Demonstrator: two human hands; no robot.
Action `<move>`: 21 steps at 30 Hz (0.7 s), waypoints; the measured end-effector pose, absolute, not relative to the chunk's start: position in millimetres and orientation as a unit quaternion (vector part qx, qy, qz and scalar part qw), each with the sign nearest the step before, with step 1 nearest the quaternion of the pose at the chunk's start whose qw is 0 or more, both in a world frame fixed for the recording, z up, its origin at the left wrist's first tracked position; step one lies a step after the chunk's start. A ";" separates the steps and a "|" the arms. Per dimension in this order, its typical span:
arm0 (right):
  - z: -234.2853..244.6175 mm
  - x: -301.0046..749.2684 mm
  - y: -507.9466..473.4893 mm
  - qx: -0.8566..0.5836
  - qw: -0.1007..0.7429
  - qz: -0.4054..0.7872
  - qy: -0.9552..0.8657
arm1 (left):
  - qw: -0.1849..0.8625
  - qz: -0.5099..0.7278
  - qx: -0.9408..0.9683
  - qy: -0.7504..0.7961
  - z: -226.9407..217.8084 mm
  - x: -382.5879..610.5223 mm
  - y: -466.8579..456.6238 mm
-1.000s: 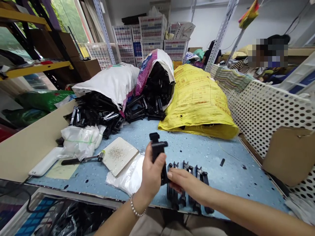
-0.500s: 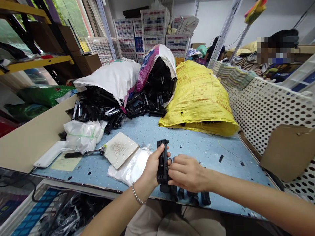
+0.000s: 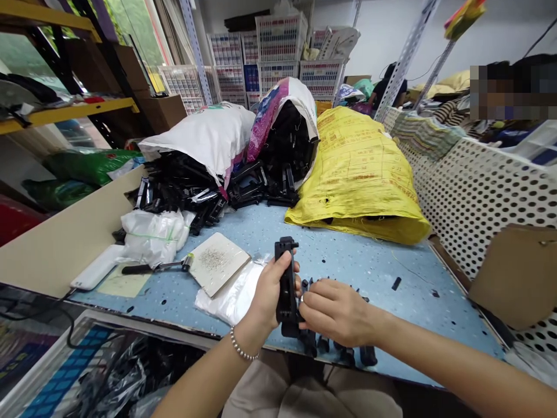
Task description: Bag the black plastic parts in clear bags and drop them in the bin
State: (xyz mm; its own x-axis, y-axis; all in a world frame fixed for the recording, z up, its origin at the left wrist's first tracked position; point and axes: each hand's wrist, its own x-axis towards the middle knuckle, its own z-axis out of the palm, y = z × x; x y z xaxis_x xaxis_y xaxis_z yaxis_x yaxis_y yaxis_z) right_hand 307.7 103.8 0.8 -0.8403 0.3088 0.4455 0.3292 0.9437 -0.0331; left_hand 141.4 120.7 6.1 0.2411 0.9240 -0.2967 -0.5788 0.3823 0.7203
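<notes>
My left hand (image 3: 270, 288) is wrapped round a long black plastic part (image 3: 286, 284), holding it roughly upright above the front edge of the blue table (image 3: 357, 255). Close against the part's right side is my right hand (image 3: 333, 310), its fingers curled in a pinch. Whatever lies between those fingertips is hidden. Several more black plastic parts (image 3: 368, 353) lie under and beside my right hand at the table's edge. Left of my left hand are a clear plastic bag (image 3: 226, 302) and a square board (image 3: 220, 261) with small bits on it.
A hammer (image 3: 159, 267) lies left of the board, near a white device (image 3: 98, 267) and bundled plastic bags (image 3: 154, 235). White sacks (image 3: 204, 130) spill black parts at the back, beside a yellow sack (image 3: 361, 168). A perforated white panel (image 3: 491, 191) borders the right side.
The whole view has shifted slightly, so the background sits further right. My left hand still holds the black part, and my right hand stays curled beside it.
</notes>
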 end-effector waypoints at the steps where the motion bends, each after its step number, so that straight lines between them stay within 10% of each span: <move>1: -2.2 306.1 101.4 -0.172 0.239 0.000 -0.956 | 0.740 0.506 0.253 0.364 5.0 142.3 118.2; 8: -24.3 286.4 72.5 -0.423 0.238 0.524 -0.700 | 0.603 0.583 0.380 0.391 -0.6 140.6 101.4; 21: -79.4 401.9 88.3 -0.719 -0.061 0.202 -0.662 | 0.589 0.431 0.412 0.546 -105.2 135.0 127.6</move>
State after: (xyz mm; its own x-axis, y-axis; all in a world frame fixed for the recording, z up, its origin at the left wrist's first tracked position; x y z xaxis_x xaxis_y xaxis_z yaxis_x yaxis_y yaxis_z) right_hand 401.9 88.3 -79.4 0.0407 0.9274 -0.3718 0.9770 -0.1149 -0.1795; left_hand 135.0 127.6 -105.2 0.0322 0.9572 -0.2876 -0.0573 0.2890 0.9556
